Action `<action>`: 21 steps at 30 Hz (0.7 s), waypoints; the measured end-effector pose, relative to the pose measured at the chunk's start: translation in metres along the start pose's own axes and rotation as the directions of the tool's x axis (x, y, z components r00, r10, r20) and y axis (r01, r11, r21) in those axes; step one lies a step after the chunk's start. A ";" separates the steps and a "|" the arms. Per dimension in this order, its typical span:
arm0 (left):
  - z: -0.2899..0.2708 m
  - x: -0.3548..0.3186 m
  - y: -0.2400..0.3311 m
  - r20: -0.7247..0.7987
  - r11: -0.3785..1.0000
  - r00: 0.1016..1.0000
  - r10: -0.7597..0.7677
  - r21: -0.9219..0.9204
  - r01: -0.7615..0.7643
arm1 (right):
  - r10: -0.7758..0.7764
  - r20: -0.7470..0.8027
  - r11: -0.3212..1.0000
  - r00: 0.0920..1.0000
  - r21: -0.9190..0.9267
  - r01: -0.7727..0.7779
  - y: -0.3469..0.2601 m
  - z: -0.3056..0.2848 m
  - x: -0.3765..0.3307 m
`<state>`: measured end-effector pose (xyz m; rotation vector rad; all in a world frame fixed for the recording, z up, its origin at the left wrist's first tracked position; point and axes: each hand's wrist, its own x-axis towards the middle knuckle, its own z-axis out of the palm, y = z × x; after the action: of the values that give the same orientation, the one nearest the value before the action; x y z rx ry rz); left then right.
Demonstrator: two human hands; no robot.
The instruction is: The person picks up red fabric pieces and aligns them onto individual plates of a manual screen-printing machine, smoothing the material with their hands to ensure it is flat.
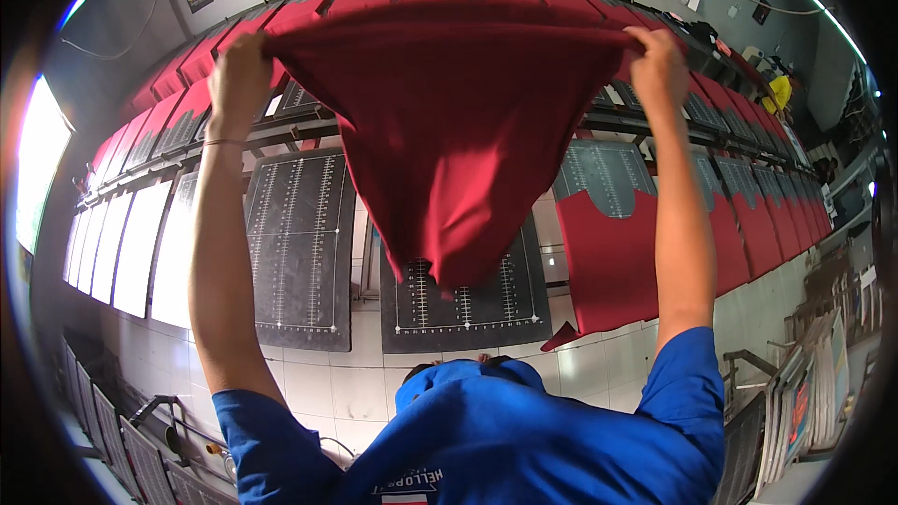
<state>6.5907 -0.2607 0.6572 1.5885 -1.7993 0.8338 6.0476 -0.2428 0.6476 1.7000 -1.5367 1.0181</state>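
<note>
Both arms are raised and spread, with a dark red piece of fabric (458,122) stretched between them. My left hand (240,84) is closed on its upper left corner, and my right hand (659,70) grips the upper right corner. The cloth hangs down in a tapering, loosely folded shape. Its lower tip reaches over a black board (463,323) printed with white ruler scales, partly hiding it. Whether the tip touches the board I cannot tell. To the left lies a second such black board (297,252) with nothing on it.
To the right, a red cut fabric panel (613,257) covers another board, one corner hanging over the edge. More boards with red panels run along the rows behind. White-looking boards (140,248) stand at left. Frames (795,402) lean at lower right; tiled floor (355,393) lies below.
</note>
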 end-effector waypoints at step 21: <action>0.006 -0.413 0.067 0.518 0.602 0.797 -0.310 -0.542 0.586 | 0.341 0.552 0.666 0.761 0.429 -0.610 -0.022 -0.042 -0.378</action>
<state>6.5700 -0.0025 0.3288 1.6141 -1.5207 -0.4040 6.0546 -0.0112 0.3448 2.0758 -2.2268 1.6207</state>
